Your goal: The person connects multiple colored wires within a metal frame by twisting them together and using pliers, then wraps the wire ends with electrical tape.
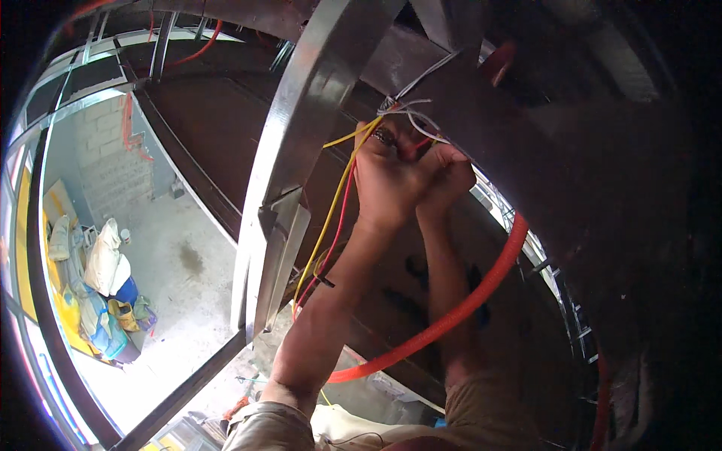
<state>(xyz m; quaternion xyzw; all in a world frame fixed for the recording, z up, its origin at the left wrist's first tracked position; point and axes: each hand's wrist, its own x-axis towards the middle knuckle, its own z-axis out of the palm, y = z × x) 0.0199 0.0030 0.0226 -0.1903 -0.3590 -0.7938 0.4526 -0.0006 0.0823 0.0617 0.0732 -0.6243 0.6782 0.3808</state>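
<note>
Upper centre of the frame: wire work overhead.
Both my hands, left hand (385, 180) and right hand (445, 177), pinch thin, limp wires (410, 113); best gripped near the ends.

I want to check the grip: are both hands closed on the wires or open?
Both closed. The left hand and right hand are curled, side by side, around the wires; yellow and red wires hang below.

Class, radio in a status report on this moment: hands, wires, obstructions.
Left hand and right hand both up, closed on wire bundle. Yellow wire and red wire hang below. Orange conduit loops behind forearms.
</note>
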